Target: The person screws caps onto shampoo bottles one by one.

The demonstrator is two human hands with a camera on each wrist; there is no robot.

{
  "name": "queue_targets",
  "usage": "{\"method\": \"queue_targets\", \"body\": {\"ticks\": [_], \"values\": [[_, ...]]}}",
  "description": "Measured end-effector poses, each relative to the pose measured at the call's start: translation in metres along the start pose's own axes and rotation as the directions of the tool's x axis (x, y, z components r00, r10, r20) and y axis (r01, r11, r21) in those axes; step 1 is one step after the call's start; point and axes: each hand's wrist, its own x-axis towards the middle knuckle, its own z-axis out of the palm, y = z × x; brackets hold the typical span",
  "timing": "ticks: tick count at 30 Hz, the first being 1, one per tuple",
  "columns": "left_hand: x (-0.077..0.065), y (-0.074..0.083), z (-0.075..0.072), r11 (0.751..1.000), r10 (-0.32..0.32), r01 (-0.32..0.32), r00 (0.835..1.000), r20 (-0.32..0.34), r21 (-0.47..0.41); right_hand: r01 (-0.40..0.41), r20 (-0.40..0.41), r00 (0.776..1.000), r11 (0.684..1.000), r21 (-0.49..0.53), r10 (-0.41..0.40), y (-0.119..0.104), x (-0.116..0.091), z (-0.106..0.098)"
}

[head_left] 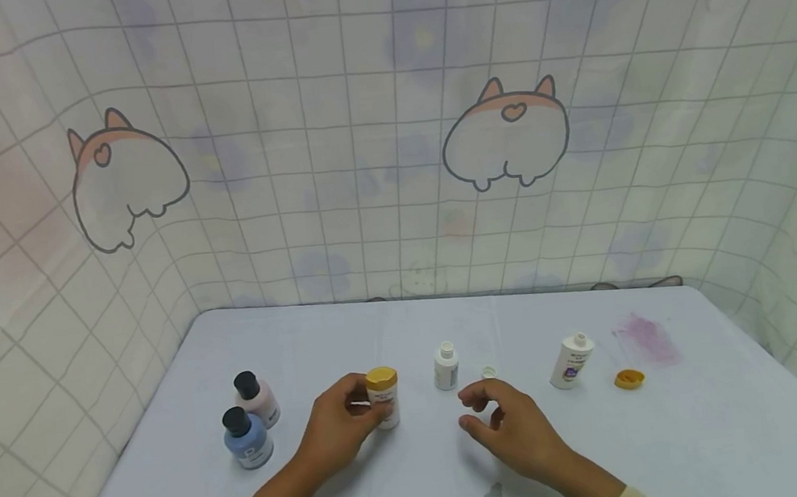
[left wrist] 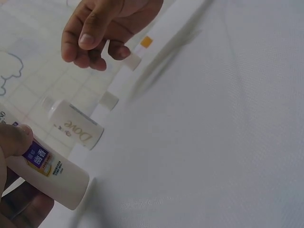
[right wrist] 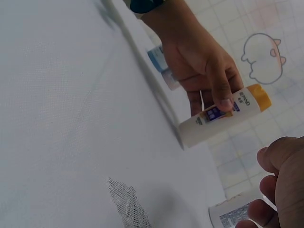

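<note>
My left hand (head_left: 337, 425) grips a white shampoo bottle (head_left: 385, 413) with a yellow cap, thumb across its purple label. It stands upright at the table's middle; the right wrist view shows its cap (right wrist: 259, 97) on. My right hand (head_left: 508, 427) hovers over the table to the right, fingers loosely bent, holding nothing. Between the hands and farther back stands a small white Dove bottle (head_left: 446, 368), its neck uncapped. A white cap (head_left: 488, 372) lies just beyond my right fingertips, partly hidden by them in the head view.
Farther right are another uncapped white bottle (head_left: 569, 364) and a loose yellow cap (head_left: 629, 379). At left stand a blue bottle (head_left: 250, 444) and a pale pink bottle (head_left: 263, 402), both black-capped. A patterned curtain (head_left: 375, 162) hangs behind the white table (head_left: 349, 335).
</note>
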Motion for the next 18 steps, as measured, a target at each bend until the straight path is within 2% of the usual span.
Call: {"method": "queue_targets", "body": {"ticks": [4, 12, 18], "values": [[0.001, -0.001, -0.004, 1.0, -0.019, 0.019, 1.0, -0.012, -0.007, -0.009, -0.003, 1.0, 1.0, 0.002, 0.009, 0.002, -0.001, -0.001], [0.002, -0.004, -0.009, 1.0, -0.016, 0.017, 0.998, -0.059, 0.012, -0.019, -0.011, 1.0, 1.0, -0.005, 0.019, 0.004, -0.002, -0.003], [0.004, -0.006, -0.012, 0.997, -0.058, 0.062, 0.993, -0.108, 0.038, -0.013, -0.019, 1.0, 1.0, 0.002, 0.013, 0.007, -0.002, -0.004]]}}
